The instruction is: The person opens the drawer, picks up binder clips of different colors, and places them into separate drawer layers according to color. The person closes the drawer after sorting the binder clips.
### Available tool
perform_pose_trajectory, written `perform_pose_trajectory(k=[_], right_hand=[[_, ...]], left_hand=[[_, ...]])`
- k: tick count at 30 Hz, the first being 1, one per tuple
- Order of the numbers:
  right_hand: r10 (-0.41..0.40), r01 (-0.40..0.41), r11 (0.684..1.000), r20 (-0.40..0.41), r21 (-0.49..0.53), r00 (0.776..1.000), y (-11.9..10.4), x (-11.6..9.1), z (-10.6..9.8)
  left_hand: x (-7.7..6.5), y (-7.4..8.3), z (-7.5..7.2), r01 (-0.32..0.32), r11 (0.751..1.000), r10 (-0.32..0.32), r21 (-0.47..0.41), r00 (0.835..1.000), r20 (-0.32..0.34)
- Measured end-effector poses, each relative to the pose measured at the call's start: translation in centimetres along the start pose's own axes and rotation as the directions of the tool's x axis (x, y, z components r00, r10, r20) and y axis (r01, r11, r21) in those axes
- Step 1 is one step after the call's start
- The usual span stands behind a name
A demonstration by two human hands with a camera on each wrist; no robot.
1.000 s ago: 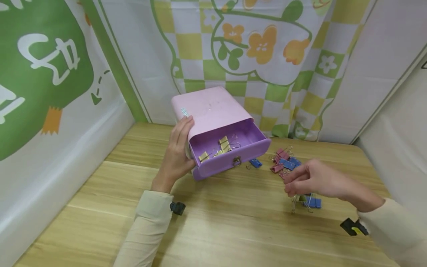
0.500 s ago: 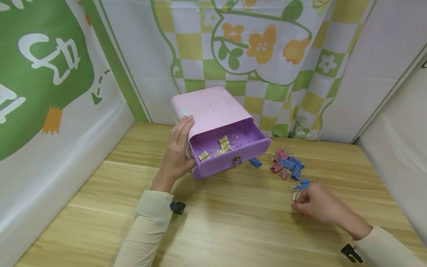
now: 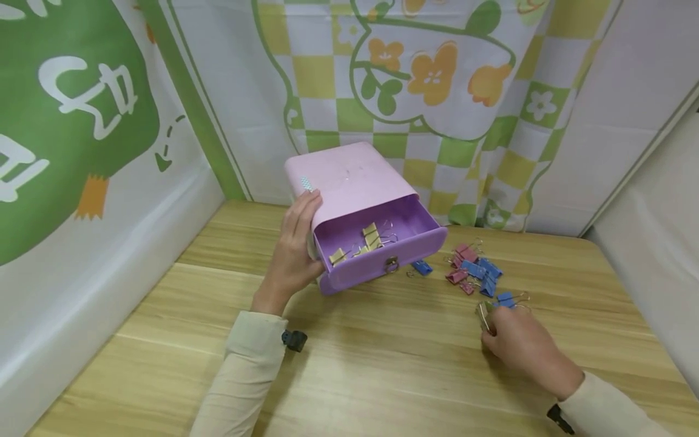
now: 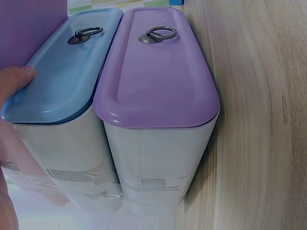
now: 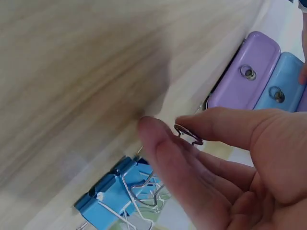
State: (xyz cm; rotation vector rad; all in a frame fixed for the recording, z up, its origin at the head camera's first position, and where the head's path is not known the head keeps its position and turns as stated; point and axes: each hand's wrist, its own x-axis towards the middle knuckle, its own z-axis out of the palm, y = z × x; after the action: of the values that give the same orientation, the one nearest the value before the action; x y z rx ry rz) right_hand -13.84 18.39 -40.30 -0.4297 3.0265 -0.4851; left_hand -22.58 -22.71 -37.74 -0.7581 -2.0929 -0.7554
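A pink-topped drawer box [image 3: 349,179] stands at the back with its top purple drawer [image 3: 390,261] pulled out; several yellow binder clips [image 3: 372,236] lie inside. My left hand [image 3: 292,252] grips the box's left front corner, fingers on the side and top edge. Its thumb [image 4: 17,79] presses on the blue drawer front [image 4: 67,62] in the left wrist view. At the right, my right hand [image 3: 521,340] pinches an olive-yellow binder clip [image 3: 483,315] between thumb and fingers. The right wrist view shows its wire handle [image 5: 188,134], the rest hidden by the fingers.
Red binder clips [image 3: 457,276] and blue binder clips [image 3: 488,285] lie heaped beyond my right hand. One blue clip [image 3: 422,267] sits close to the drawer front. A lower purple drawer [image 4: 158,72] is shut. A patterned curtain [image 3: 409,91] hangs behind the wooden table [image 3: 382,364].
My right hand has come down toward the near side of the clips and taken hold of the olive-yellow clip. The left hand and the box stay put; the view shifts slightly.
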Motion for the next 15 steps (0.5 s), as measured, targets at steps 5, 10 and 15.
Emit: perform_pose_trajectory(k=[5, 10, 15], right_hand=[[-0.037, 0.033, 0.992, 0.034, 0.119, 0.999, 0.5, 0.7, -0.6], [-0.108, 0.096, 0.964, 0.038, 0.250, 0.993, 1.5, 1.4, -1.2], [-0.056, -0.030, 0.861, 0.154, 0.508, 0.986, 2.6, 2.1, -1.6]], left_hand=[[0.0, 0.1, 0.0, 0.016, 1.000, -0.016, 0.000, 1.000, 0.014], [0.0, 0.1, -0.1, 0.019, 1.000, -0.019, -0.003, 1.000, 0.015], [0.0, 0.2, -0.1, 0.022, 1.000, -0.022, 0.000, 1.000, 0.016]])
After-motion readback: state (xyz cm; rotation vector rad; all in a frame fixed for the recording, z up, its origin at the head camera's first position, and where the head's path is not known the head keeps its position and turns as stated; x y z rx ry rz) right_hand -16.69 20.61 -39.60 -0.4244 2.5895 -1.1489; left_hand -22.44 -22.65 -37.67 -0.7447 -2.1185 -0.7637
